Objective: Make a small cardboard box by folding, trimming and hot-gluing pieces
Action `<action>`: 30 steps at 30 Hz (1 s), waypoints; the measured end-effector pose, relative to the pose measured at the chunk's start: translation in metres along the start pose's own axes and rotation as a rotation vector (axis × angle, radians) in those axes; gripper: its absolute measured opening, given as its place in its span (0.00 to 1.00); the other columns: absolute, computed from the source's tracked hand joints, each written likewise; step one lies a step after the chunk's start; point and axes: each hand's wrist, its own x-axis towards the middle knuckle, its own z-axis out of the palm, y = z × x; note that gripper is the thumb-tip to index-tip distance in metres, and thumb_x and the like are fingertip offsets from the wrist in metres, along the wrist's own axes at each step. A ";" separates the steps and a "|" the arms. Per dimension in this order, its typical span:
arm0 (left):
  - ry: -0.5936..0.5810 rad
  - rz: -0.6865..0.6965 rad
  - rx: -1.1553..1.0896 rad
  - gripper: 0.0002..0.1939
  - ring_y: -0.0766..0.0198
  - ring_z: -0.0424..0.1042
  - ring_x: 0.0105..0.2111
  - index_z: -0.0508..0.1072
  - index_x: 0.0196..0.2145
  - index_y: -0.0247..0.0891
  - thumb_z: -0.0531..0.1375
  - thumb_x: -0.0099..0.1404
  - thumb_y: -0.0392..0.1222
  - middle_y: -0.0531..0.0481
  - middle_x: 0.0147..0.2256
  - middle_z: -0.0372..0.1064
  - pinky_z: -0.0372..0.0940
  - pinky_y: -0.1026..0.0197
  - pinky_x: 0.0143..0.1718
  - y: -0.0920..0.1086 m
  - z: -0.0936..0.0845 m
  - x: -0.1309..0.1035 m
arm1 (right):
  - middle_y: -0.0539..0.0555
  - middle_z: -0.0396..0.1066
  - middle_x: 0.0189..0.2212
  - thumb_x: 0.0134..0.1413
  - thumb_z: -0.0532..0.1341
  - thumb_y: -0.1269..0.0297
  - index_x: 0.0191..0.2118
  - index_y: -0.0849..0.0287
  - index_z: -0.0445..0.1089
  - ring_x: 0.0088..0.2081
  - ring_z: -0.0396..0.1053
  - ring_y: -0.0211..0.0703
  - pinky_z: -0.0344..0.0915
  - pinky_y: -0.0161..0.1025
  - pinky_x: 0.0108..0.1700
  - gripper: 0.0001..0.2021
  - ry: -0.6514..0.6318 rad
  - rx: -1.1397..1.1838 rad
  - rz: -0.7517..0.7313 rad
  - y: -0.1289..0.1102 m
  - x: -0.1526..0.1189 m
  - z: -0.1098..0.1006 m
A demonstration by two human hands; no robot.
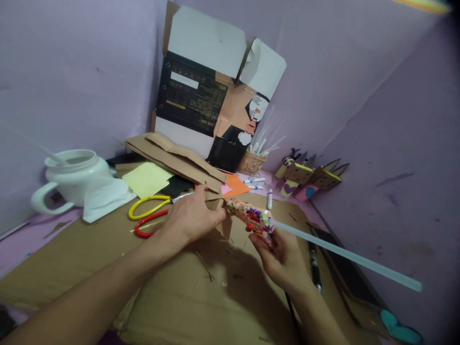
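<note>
My right hand (pixel 283 258) is wrapped round a glue gun (pixel 251 215) with a bright floral pattern. A long translucent glue stick (pixel 348 254) sticks out of its back end, and the nozzle points left. Just beyond the nozzle, my left hand (pixel 194 213) grips a small brown cardboard piece (pixel 226 225), its thumb towards the glue gun. Part of that piece is hidden behind the hand. Scissors (pixel 151 208) with one yellow and one red handle lie beside the left wrist, their blades partly under the hand.
A large cardboard sheet (pixel 172 302) covers the table. Behind stand an opened box (pixel 194 91), cardboard strips (pixel 176 158) and a cup of glue sticks (pixel 251 162). A white mug (pixel 77 177) is at left; markers (pixel 270 199), cardboard figures (pixel 302 175) and a black pen (pixel 315 268) are at right.
</note>
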 end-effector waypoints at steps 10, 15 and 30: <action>0.002 -0.011 -0.001 0.36 0.40 0.72 0.42 0.60 0.57 0.40 0.54 0.53 0.57 0.37 0.41 0.74 0.65 0.48 0.39 0.001 -0.003 0.000 | 0.55 0.74 0.29 0.53 0.58 0.62 0.39 0.61 0.70 0.28 0.70 0.46 0.66 0.37 0.31 0.10 0.006 -0.030 0.003 -0.006 0.002 0.000; 0.012 -0.009 0.010 0.35 0.41 0.72 0.42 0.61 0.56 0.41 0.55 0.53 0.58 0.38 0.43 0.74 0.65 0.49 0.38 -0.002 -0.002 0.001 | 0.55 0.73 0.28 0.54 0.58 0.61 0.37 0.61 0.70 0.31 0.71 0.47 0.67 0.39 0.35 0.09 -0.028 -0.017 0.040 -0.002 0.002 -0.001; 0.056 0.004 -0.003 0.33 0.42 0.73 0.40 0.62 0.54 0.41 0.54 0.54 0.61 0.38 0.41 0.74 0.65 0.51 0.36 -0.009 -0.006 0.004 | 0.53 0.70 0.24 0.52 0.59 0.61 0.34 0.60 0.70 0.30 0.70 0.49 0.67 0.41 0.36 0.08 -0.009 -0.031 0.049 -0.003 0.002 -0.005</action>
